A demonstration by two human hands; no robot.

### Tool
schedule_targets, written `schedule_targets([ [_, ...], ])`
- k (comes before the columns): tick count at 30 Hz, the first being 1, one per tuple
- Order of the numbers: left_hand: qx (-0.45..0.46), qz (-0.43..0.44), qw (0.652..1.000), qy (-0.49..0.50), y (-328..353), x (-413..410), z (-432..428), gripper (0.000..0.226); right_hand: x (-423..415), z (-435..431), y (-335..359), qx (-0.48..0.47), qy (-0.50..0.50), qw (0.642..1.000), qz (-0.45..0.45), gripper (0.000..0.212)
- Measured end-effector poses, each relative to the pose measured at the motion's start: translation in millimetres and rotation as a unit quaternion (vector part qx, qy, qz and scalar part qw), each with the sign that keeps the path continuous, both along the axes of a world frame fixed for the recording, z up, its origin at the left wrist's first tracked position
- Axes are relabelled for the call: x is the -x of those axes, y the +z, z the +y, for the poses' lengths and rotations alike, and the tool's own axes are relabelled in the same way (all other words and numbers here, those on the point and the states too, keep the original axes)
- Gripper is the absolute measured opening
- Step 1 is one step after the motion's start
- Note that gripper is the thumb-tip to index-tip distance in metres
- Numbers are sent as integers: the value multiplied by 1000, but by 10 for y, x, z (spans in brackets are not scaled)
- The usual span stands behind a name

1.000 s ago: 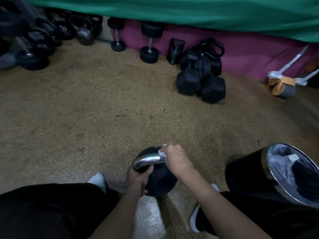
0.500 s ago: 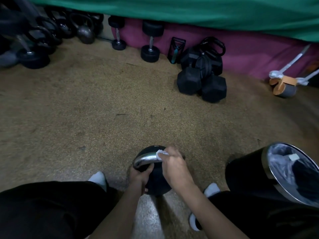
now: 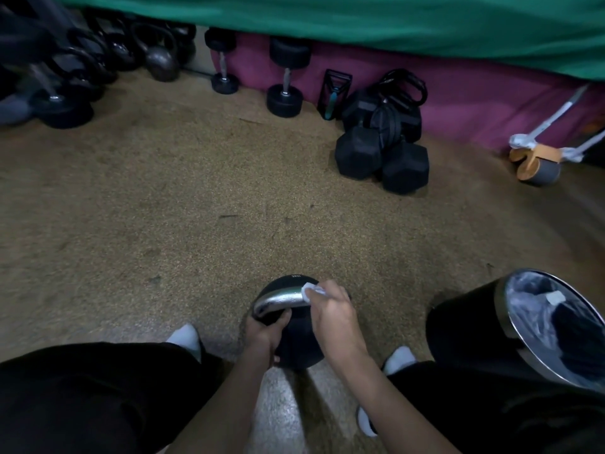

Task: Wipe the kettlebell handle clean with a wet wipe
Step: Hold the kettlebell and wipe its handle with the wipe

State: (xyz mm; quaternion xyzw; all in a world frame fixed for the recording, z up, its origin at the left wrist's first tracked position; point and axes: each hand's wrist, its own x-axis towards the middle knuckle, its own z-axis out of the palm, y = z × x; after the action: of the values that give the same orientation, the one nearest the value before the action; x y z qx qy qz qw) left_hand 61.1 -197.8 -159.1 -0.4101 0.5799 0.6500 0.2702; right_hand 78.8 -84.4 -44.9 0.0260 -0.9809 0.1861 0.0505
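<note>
The kettlebell [image 3: 296,344] stands on the floor [image 3: 196,224], directly under both of your hands. Its chrome handle [image 3: 278,300] arches across the top of the black body.

Your right hand [image 3: 334,317] has its grip clamped on the wet wipe [image 3: 309,287] and wraps it round the right part of the handle. A white fold of the wipe shows just ahead of the fingers. The rest of the handle lies bare, just left of this grip.

Your left hand [image 3: 263,335] sits just below and to the left of the right-hand grip. Its grip is clamped on the kettlebell body: the thumb lies against the black surface beneath the handle and the fingers curl round the near side. The two hands are near each other but not touching.

To the right of the right-hand grip, well apart, stands a black bin [image 3: 458,329] with a metal rim and a clear liner bag. Far ahead of both grips, a stack of black hex dumbbells [image 3: 360,152] sits against a magenta wall pad [image 3: 474,93]. Left of that stack, two round-headed dumbbells [image 3: 284,99] stand on end. Far ahead and to the right lies an orange and grey ab wheel [image 3: 537,165].
</note>
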Motion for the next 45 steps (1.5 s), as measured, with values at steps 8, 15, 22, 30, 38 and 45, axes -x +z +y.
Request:
schedule_targets([
  [8, 6, 7, 1000, 3, 31, -5, 14, 63, -145, -32, -1, 69, 16, 997, 33, 16],
  [15, 19, 4, 1000, -3, 38, -10, 8, 70, -127, -43, -96, 88, -1, 993, 75, 12],
  [22, 22, 4, 1000, -6, 1, -7, 4, 64, -135, 16, -136, 98, -14, 991, 92, 20],
  [30, 14, 1, 1000, 5, -57, 4, 13, 69, -207, 34, -205, 78, 7, 993, 83, 15],
  [38, 5, 3, 1000, 24, -58, 0, 17, 72, -208, 60, -214, 87, -1, 992, 90, 16],
  [45, 14, 5, 1000, 6, -66, -7, 4, 61, -136, -40, -203, 79, 24, 993, 88, 16],
])
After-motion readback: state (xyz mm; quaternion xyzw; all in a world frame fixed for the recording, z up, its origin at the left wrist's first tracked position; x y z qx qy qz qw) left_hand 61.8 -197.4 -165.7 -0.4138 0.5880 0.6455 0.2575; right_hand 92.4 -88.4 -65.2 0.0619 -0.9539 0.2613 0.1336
